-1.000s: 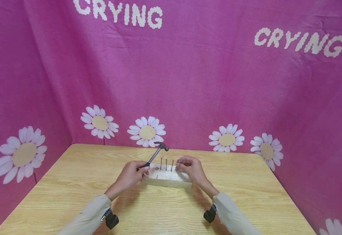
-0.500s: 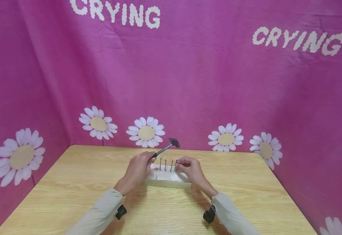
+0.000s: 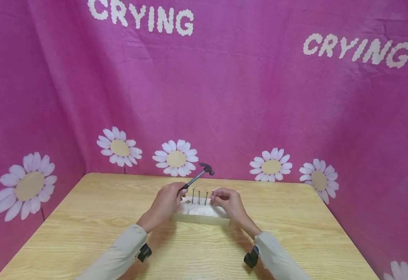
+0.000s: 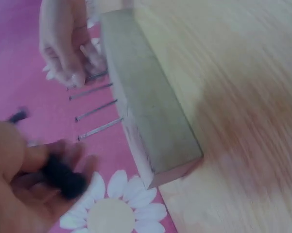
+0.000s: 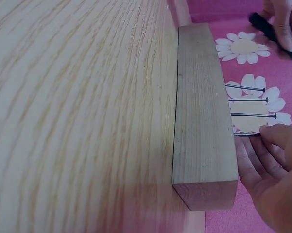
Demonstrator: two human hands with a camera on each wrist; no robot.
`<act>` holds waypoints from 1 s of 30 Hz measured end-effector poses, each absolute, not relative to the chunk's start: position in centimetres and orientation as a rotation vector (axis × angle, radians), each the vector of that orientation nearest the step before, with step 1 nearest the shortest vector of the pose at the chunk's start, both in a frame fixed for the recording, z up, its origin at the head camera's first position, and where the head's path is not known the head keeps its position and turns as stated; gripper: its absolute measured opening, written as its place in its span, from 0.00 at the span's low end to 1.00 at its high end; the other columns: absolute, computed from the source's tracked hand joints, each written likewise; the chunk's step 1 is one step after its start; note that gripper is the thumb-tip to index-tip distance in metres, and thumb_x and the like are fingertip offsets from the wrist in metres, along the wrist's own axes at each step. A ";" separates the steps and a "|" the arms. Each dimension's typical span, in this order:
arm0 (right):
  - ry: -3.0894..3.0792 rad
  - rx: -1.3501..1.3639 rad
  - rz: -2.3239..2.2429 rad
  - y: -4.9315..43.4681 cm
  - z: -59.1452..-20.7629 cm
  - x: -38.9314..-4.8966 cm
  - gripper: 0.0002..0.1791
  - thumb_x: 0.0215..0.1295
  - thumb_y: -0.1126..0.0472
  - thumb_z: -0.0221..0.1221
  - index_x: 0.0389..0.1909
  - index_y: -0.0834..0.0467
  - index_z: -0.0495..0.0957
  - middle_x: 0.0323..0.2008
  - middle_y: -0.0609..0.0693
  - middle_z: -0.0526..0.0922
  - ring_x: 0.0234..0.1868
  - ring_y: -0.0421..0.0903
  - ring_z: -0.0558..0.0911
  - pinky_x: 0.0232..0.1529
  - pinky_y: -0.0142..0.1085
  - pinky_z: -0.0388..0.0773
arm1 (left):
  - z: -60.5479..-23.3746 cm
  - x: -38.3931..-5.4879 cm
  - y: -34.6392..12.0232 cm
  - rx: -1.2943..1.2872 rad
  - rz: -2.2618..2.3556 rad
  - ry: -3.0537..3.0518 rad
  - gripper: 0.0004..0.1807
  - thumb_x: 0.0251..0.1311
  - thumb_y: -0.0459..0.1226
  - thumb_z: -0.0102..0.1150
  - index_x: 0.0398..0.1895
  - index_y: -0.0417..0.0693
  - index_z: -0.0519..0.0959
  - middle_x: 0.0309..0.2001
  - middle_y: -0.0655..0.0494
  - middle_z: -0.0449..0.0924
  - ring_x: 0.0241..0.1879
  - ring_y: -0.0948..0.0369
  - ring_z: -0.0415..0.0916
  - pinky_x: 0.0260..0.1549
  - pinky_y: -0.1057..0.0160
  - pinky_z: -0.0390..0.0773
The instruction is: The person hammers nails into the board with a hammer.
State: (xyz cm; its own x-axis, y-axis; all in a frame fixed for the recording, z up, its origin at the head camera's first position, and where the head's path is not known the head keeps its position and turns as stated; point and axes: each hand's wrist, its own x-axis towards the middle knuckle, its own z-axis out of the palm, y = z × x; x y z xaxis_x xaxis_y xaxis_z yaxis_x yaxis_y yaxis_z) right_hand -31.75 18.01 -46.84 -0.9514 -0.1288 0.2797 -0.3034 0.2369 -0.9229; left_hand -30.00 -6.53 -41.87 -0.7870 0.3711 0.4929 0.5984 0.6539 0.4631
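Observation:
My left hand (image 3: 165, 202) grips a small claw hammer (image 3: 196, 179) by its black handle (image 4: 63, 177). The hammer's head is raised above and behind a row of nails. Three nails (image 5: 252, 115) stand upright in a pale wooden block (image 3: 202, 219), with nothing holding them. At the right end of the row, my right hand (image 3: 229, 202) pinches another nail (image 5: 246, 134) between thumb and fingers, its lower end at the block's top face. In the left wrist view the hammer and left hand are blurred.
The block lies on a wood-grain table (image 3: 112, 217). A brownish mark (image 3: 188, 202) shows on its top, left of the nails. Behind the table and at both sides hangs a pink cloth (image 3: 225, 97) with daisies and lettering.
My left hand has moved right and up, bringing the hammer's head from over the left nails toward the right-hand nail. My right hand stays in place, pinching the same nail.

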 end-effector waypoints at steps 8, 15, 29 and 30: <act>-2.360 0.460 1.797 18.7 -47.1 -31.5 0.09 0.70 0.74 0.63 0.46 0.77 0.81 0.42 0.72 0.87 0.40 0.57 0.91 0.44 0.39 0.89 | -41.8 -29.9 -6.0 -0.812 -0.960 -2.513 0.08 0.71 0.26 0.60 0.31 0.41 0.81 0.25 0.53 0.78 0.26 0.64 0.72 0.26 0.66 0.75; -2.408 0.504 1.730 18.9 -47.4 -31.4 0.09 0.70 0.69 0.65 0.45 0.72 0.84 0.41 0.67 0.89 0.41 0.55 0.90 0.47 0.36 0.88 | -41.9 -29.4 -6.1 -0.812 -0.934 -2.623 0.07 0.68 0.23 0.60 0.31 0.38 0.81 0.23 0.57 0.73 0.25 0.64 0.68 0.24 0.67 0.69; -2.425 0.536 1.768 19.2 -48.0 -32.4 0.12 0.72 0.65 0.64 0.49 0.72 0.84 0.43 0.65 0.89 0.42 0.46 0.89 0.47 0.30 0.84 | -42.1 -29.2 -5.6 -0.755 -0.961 -2.614 0.08 0.71 0.24 0.59 0.32 0.37 0.82 0.24 0.52 0.77 0.26 0.63 0.70 0.25 0.66 0.73; -2.429 0.539 1.753 19.2 -48.0 -32.4 0.13 0.72 0.65 0.65 0.49 0.72 0.84 0.42 0.65 0.89 0.42 0.46 0.89 0.47 0.30 0.84 | -42.2 -29.1 -5.5 -0.740 -0.999 -2.566 0.08 0.71 0.24 0.58 0.33 0.37 0.82 0.25 0.51 0.78 0.27 0.63 0.72 0.26 0.66 0.75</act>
State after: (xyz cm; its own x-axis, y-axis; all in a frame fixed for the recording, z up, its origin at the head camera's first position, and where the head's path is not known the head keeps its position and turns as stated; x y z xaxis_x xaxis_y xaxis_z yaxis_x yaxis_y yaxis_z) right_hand -32.35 19.23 -48.05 -0.9327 -0.2255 0.2815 -0.3381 0.2755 -0.8999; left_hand -29.10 -5.53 -42.19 -0.8262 0.3572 0.4357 0.5577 0.6278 0.5430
